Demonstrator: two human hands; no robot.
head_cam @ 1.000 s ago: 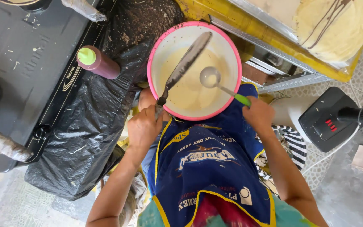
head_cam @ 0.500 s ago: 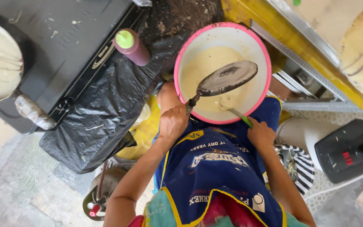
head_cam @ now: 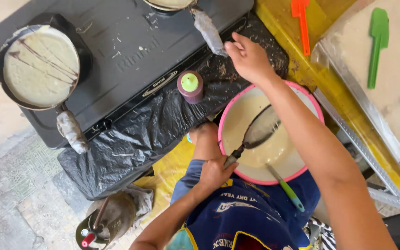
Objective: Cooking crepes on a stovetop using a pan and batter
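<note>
My left hand (head_cam: 216, 171) grips the handle of a small dark pan (head_cam: 261, 131). The pan is tilted over a pink-rimmed bowl (head_cam: 223, 121) of pale batter that sits in front of my blue apron. A ladle with a green handle (head_cam: 287, 189) rests in the bowl, and no hand is on it. My right hand (head_cam: 248, 58) reaches across the bowl to the stove. Its fingers are apart, right at the end of the cloth-wrapped handle (head_cam: 207, 28) of a pan (head_cam: 170, 3) at the top edge.
A black two-burner stove (head_cam: 130, 51) holds a pan (head_cam: 40, 65) with a pale crepe streaked brown. A brown squeeze bottle with a green cap (head_cam: 190, 85) stands on black plastic sheeting (head_cam: 135, 139). Orange (head_cam: 302, 21) and green (head_cam: 378, 44) spatulas lie at the right. A gas valve (head_cam: 99, 223) is at the bottom left.
My right hand let go of the ladle, which now rests in the bowl, and moved up to the stove pan's handle. My left hand still holds the small pan over the bowl.
</note>
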